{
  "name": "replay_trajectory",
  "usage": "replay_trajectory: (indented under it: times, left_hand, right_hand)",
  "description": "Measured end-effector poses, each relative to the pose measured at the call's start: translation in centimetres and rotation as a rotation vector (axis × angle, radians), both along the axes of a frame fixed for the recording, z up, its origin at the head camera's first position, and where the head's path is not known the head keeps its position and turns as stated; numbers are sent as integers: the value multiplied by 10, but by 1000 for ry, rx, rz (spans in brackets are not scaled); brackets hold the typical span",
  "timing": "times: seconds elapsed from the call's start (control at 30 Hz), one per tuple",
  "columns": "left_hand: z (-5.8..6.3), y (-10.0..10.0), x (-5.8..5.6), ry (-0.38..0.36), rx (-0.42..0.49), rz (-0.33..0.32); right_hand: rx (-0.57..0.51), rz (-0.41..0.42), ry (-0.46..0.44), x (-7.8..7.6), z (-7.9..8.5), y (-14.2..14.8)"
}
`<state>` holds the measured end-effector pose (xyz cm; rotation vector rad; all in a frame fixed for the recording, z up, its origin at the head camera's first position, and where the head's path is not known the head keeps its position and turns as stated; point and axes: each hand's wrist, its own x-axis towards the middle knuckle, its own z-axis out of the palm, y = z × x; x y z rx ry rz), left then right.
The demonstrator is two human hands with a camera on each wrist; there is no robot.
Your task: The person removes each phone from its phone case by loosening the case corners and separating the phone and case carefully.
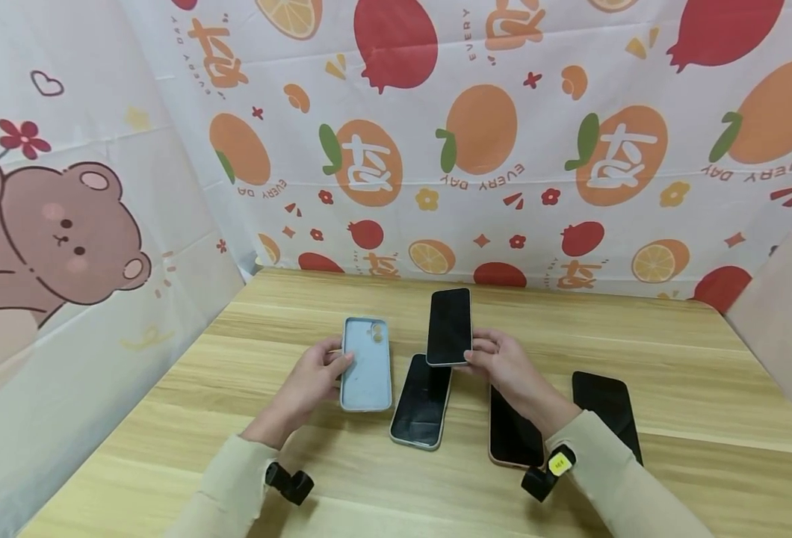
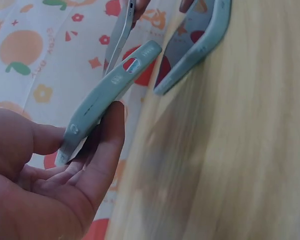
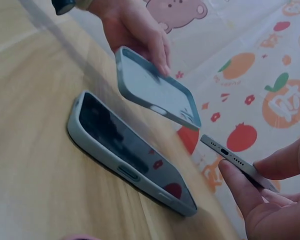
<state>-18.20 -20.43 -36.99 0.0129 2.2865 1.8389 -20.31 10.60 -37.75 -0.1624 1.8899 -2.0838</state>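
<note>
My left hand (image 1: pixel 311 377) pinches a light blue phone case (image 1: pixel 366 373) by its left edge, thumb on the inner side, fingers behind. The case is raised above the table, its hollow side and camera cutout facing me. In my right hand (image 1: pixel 503 362) is a bare black-screened smartphone (image 1: pixel 449 326), gripped near its lower right corner. The right wrist view shows the bottom edge of this smartphone (image 3: pixel 232 157), with its charging port, between thumb and fingers. Below and between the hands, a second phone in a pale case (image 1: pixel 421 403) lies screen up on the table.
Under my right forearm lies a dark phone with a pinkish rim (image 1: pixel 513 433). Farther right is another black phone (image 1: pixel 607 407), partly covered by the sleeve. The wooden table (image 1: pixel 288 314) meets a fruit-printed cloth (image 1: pixel 423 202) at the back. A bear-printed cloth (image 1: pixel 73 232) hangs at left.
</note>
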Motion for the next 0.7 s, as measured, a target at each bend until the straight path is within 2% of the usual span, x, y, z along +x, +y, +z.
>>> replay_trajectory:
  times: [0.27, 0.7]
  left_hand:
    - [-3, -10, 2, -40, -142, 24]
    - [-9, -15, 2, -44, -240, 37]
  right_hand:
    - [41, -22, -4, -19, -4, -2]
    - [93, -58, -51, -39, -13, -6]
